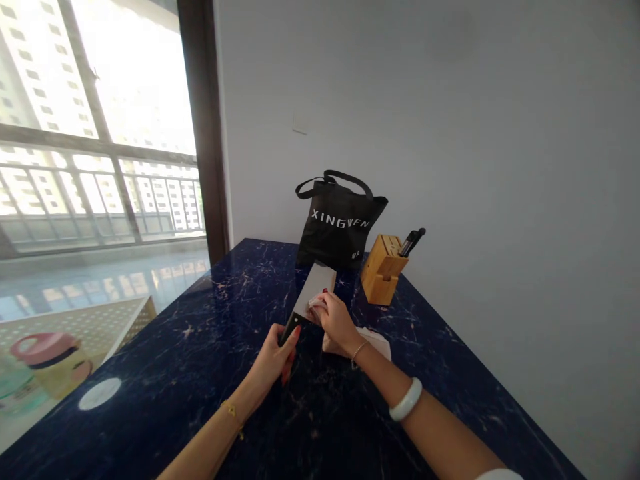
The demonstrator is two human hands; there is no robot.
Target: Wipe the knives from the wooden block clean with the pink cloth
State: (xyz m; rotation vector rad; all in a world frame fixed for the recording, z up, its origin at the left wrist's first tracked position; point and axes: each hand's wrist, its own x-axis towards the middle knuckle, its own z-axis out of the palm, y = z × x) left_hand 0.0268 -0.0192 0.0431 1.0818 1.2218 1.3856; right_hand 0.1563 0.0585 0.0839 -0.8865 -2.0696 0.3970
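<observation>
My left hand (273, 355) is wrapped round the dark handle of a cleaver (314, 283). Its broad, pale blade points away from me over the table. In my right hand (338, 321) is a crumpled white tissue (317, 304), pinched and pressed against the blade's face near the handle end. Part of the tissue is hidden by the fingers. Beneath my right wrist lies a white, soft-looking pack or folded cloth (376, 341), partly covered by the arm; I cannot tell which.
A black tote bag (333, 233) stands at the table's far end. Right of it is a wooden knife block (383, 277) with dark-handled tools in it. The dark blue marbled table (200, 373) carries a white disc (100, 394) at left, beside a white perforated basket (113, 327) holding bottles.
</observation>
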